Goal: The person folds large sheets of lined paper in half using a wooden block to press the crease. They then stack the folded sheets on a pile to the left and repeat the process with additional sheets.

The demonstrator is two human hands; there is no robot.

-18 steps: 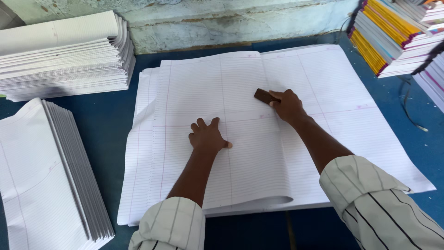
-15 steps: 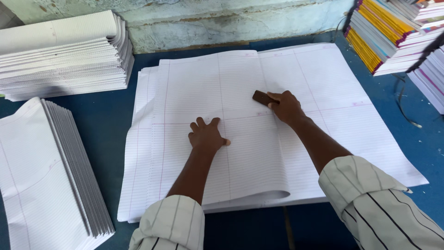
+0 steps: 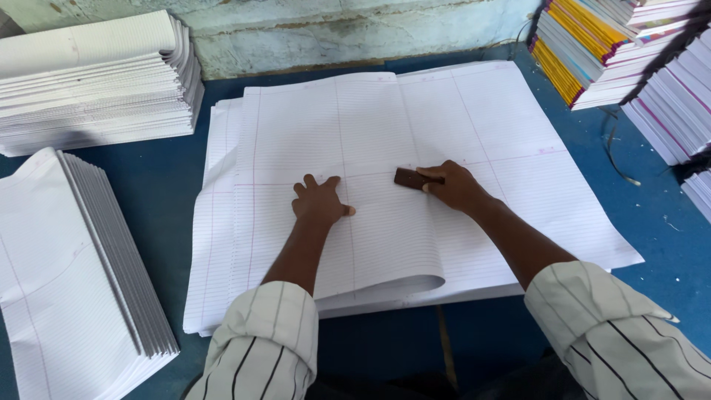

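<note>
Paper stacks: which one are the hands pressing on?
The big flat ruled-sheet stack at centre. The left hand lies flat on it; the right hand holds a brown block on it.

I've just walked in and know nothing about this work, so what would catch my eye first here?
The big ruled paper sheets spread mid-table, with the left hand pressed flat on them and the right hand holding a small brown block against them. Folded white stacks sit at left, colourful notebooks top right.

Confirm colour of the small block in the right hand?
Dark brown block, gripped by the right hand on the ruled sheets; head view.
</note>
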